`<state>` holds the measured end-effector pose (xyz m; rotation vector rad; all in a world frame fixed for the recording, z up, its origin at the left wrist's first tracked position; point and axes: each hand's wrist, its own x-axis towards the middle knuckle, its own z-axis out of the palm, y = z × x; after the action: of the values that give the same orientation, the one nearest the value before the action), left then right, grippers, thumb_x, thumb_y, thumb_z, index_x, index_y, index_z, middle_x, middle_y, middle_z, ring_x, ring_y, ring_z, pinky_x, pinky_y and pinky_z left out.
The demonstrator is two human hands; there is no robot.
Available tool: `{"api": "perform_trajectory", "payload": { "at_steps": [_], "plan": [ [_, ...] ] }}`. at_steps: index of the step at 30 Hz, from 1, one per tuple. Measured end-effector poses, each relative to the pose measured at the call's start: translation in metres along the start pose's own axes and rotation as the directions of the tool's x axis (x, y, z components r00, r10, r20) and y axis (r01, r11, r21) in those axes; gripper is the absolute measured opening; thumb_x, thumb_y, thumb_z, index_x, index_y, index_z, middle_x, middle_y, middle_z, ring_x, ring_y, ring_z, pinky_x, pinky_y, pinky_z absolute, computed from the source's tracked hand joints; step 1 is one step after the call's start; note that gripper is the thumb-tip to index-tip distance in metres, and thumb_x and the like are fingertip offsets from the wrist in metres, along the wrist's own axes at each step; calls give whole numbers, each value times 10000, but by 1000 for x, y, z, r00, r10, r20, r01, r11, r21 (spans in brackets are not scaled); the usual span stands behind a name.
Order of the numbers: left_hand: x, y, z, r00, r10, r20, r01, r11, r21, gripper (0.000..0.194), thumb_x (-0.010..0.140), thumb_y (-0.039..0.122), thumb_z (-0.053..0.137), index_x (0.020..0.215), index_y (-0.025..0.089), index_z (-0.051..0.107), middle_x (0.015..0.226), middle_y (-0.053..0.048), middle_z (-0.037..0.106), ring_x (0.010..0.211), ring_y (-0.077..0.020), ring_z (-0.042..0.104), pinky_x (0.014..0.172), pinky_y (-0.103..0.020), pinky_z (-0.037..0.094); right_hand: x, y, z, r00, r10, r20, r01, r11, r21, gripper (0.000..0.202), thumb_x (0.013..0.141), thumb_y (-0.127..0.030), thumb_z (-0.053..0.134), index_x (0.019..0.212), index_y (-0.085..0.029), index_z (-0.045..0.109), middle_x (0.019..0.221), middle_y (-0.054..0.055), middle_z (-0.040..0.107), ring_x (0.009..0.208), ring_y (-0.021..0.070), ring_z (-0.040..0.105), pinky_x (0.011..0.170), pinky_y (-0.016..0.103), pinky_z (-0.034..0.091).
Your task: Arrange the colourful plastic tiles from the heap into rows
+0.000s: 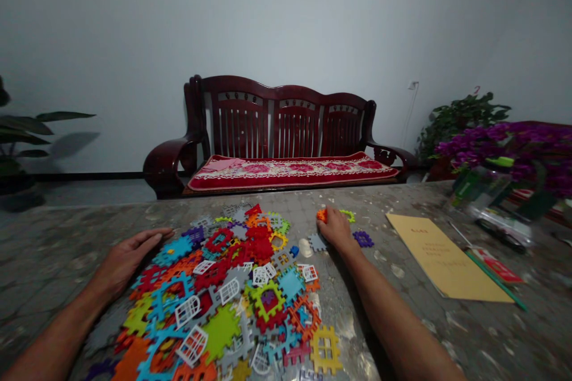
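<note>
A heap of colourful plastic interlocking building tiles (pixel 221 327) lies on the table. My left hand (pixel 129 253) rests at the heap's left edge, fingers stretched out near a light blue tile (pixel 173 251) and holding nothing. Apart from the heap, to its right, my right hand (pixel 336 227) is closed on a small orange building tile (pixel 321 215); its fingertips are partly hidden. Around that hand lie a grey tile (pixel 317 242), a purple tile (pixel 363 239) and a yellow-green tile (pixel 348 215). White window pieces (pixel 193 345) are scattered over the heap.
A tan booklet (pixel 442 259) lies to the right on the patterned table (pixel 393 324), beside a green pencil (pixel 496 280) and a red packet (pixel 494 265). A bottle (pixel 489 184) and purple flowers (pixel 504 140) stand at the far right. Beyond the table is a wooden bench (pixel 290 125).
</note>
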<state>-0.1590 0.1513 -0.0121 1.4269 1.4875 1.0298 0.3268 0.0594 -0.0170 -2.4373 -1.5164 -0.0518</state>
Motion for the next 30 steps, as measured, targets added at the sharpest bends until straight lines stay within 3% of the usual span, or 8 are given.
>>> {"api": "perform_trajectory", "payload": {
  "at_steps": [7, 13, 18, 22, 27, 30],
  "plan": [
    [1, -1, 0, 1000, 4, -4, -4, 1000, -18, 692, 517, 694, 818, 994, 193, 796, 1171, -149, 826, 1212, -370, 721, 1143, -482, 470, -4, -13, -1, 999, 45, -7, -45, 999, -15, 437, 931, -294, 574, 1304, -70, 614, 1269, 234, 680, 1204, 354, 600, 1002, 401, 432],
    [-2, 2, 2, 1000, -11, -15, 11, 1000, -21, 660, 518, 683, 807, 973, 206, 790, 1179, -141, 825, 1217, -369, 719, 1134, -473, 483, 0, 23, -11, 994, 67, -84, -63, 997, 51, 542, 943, -305, 553, 1454, -123, 567, 1398, 193, 647, 1295, 331, 571, 1095, 387, 401],
    [-5, 7, 3, 1000, -14, -9, 14, 1000, -14, 646, 525, 662, 804, 978, 202, 792, 1167, -140, 829, 1199, -359, 729, 1113, -455, 504, 1, 44, -11, 998, 38, -50, -32, 991, 128, 508, 955, -292, 521, 1443, -182, 605, 1427, 119, 659, 1319, 283, 578, 1141, 387, 393],
    [-4, 5, 2, 1000, -13, -15, 13, 1000, -8, 632, 545, 657, 795, 988, 206, 792, 1165, -135, 831, 1189, -353, 735, 1101, -446, 514, -3, 33, -7, 996, -63, -71, 70, 992, 109, 512, 944, -280, 553, 1441, -169, 608, 1463, 119, 635, 1333, 273, 565, 1150, 362, 375],
    [-1, 1, 0, 1000, 2, -3, -2, 1000, 20, 670, 550, 668, 794, 1022, 192, 795, 1173, -149, 826, 1203, -365, 726, 1143, -472, 468, -3, 16, -10, 1000, -4, -22, 6, 997, 78, 469, 963, -333, 559, 1393, -159, 629, 1345, 145, 703, 1238, 287, 631, 1042, 343, 441],
    [-3, 4, 1, 1000, 12, -15, -12, 1000, 21, 632, 550, 666, 787, 973, 197, 798, 1145, -143, 835, 1168, -359, 743, 1103, -462, 510, -5, 8, -12, 999, 32, -4, -32, 997, 64, 459, 974, -397, 553, 1339, -134, 641, 1279, 171, 723, 1200, 299, 648, 980, 345, 463]
  ]
}}
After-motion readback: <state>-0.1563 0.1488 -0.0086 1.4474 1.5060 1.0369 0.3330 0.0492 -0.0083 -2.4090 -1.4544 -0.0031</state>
